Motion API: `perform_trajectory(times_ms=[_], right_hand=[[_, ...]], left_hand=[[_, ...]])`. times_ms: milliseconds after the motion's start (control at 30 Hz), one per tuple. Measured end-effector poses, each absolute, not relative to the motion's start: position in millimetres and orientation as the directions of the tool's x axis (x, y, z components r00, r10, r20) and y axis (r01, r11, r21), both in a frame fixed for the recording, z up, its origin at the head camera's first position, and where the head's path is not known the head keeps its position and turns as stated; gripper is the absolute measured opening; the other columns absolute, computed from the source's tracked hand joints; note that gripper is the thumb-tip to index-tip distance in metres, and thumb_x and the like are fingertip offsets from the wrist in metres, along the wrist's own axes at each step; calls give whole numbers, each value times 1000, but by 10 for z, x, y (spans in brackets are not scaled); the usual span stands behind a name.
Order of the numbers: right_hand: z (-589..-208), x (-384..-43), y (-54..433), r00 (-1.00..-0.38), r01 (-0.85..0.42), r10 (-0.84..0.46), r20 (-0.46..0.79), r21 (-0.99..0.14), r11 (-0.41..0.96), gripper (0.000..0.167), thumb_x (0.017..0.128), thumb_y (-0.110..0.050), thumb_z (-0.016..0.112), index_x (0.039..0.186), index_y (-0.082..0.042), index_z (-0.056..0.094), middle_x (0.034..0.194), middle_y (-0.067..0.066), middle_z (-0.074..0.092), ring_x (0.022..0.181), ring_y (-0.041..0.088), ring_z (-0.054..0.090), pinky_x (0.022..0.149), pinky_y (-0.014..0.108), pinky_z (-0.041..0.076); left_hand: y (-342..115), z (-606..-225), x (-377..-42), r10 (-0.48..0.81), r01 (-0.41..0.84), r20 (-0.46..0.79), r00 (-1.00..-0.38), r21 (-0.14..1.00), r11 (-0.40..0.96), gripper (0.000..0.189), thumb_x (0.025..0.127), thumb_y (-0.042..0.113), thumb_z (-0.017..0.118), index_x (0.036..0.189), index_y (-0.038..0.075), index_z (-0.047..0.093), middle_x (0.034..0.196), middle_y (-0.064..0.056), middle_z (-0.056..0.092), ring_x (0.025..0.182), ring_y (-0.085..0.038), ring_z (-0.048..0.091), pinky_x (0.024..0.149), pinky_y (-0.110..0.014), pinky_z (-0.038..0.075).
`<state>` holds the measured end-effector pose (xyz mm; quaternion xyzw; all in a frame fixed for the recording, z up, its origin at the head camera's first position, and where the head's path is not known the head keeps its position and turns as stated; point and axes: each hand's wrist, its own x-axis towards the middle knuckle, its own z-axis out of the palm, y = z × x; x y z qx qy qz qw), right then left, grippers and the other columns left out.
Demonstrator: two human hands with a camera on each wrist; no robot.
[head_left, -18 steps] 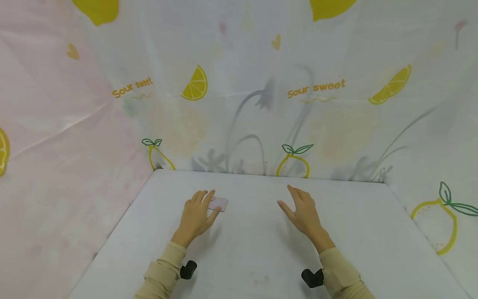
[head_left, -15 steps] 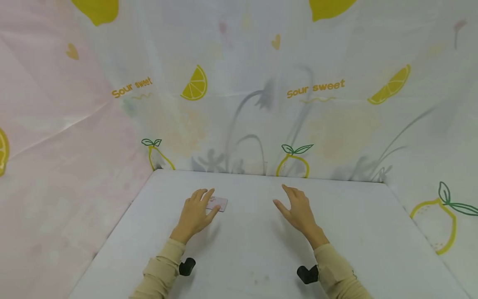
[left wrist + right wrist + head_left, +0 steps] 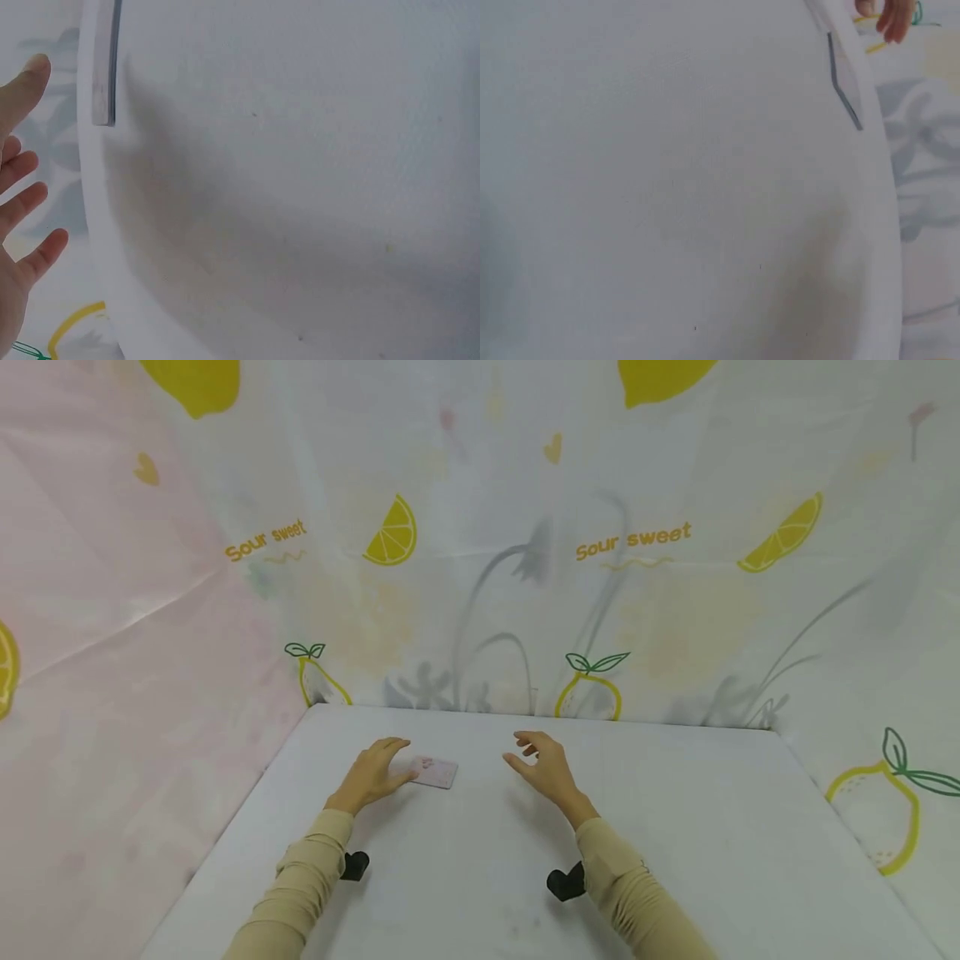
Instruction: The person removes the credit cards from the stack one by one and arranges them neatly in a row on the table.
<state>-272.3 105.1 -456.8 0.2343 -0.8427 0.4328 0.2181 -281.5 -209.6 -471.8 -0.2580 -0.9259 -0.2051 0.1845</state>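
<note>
Lemon-print backdrop (image 3: 480, 485), white bench (image 3: 697, 827), left hand (image 3: 369, 774) and right hand (image 3: 549, 768), thin pink case (image 3: 435, 772).
The backdrop, lettered "Sour sweet", rises behind the bench and along its sides; over the bench reach two beige sleeves, the left sleeve (image 3: 300, 885) and the right sleeve (image 3: 637, 893). The left hand's grip is apart, thumb and fingers spread beside the case; its thumb tip overlaps the case's edge in the head view, though whether they touch is hard to tell. The right hand's grip is apart too, fingers bent, thumb clear of them, to the right of the case. The case lies flat on the bench between the hands, nearer the left, with darker pink marks toward its far left corner.
</note>
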Motion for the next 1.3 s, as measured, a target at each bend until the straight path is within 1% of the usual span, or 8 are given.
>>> perform_trajectory(times_ms=[100,233,333,500,667,867,1000,1300], right_hand=[[-4598,-2785,914,-821,-561,-222,525,-674,481,36,79,-10,74,109,6,63,94,22,64,78,33,63,70,47,52],[-4652,-2854,737,-854,-519,-234,464,-735,437,36,80,-10,74,110,6,63,96,22,64,81,35,63,74,50,50],[-4703,-2901,627,-869,-494,-252,425,-753,433,38,80,-12,73,111,7,62,97,20,64,82,34,63,75,48,51],[-4807,-2961,462,-880,-466,-326,345,-759,455,42,82,-18,72,113,8,61,100,21,64,84,30,62,72,36,52],[-4936,-3003,303,-872,-463,-402,278,-735,496,44,81,-20,73,113,8,61,100,20,64,84,29,62,73,30,51],[-5022,-3006,149,-880,-449,-438,182,-618,646,56,75,-34,78,116,1,63,106,15,60,98,30,56,85,42,46],[-5019,-2992,69,-896,-420,-428,116,-533,735,62,72,-45,78,117,-5,64,111,13,56,103,29,52,87,48,43],[-4991,-2991,33,-919,-369,-384,89,-533,761,59,75,-37,78,117,-1,60,111,13,57,104,29,53,89,47,42]], left_hand=[[-2187,-4759,-2857,390,510,359,-848,355,783,58,75,24,78,120,-7,57,120,-25,58,114,-42,51,90,-58,41],[-2254,-4814,-2913,391,488,297,-871,446,750,62,73,24,80,120,-9,57,120,-26,57,114,-43,51,96,-53,39],[-2259,-4844,-2940,396,489,288,-872,490,721,63,71,24,82,117,-11,58,118,-26,59,110,-42,54,94,-52,40],[-2225,-4873,-2958,386,464,258,-886,517,719,62,67,26,84,112,-10,61,111,-24,63,104,-39,57,90,-51,43],[-2194,-4914,-3030,371,421,203,-906,519,744,67,61,28,88,110,-10,63,106,-22,65,99,-37,58,88,-49,45],[-2156,-4927,-3140,370,388,136,-919,481,786,67,57,28,90,111,-4,66,108,-19,63,102,-38,55,90,-51,42],[-2131,-4897,-3175,357,355,89,-930,477,804,65,56,27,90,111,0,67,106,-18,61,103,-40,52,89,-54,42],[-2086,-4872,-3212,326,276,-13,-945,496,823,65,63,23,87,119,3,63,108,-18,57,105,-39,48,90,-54,40]])
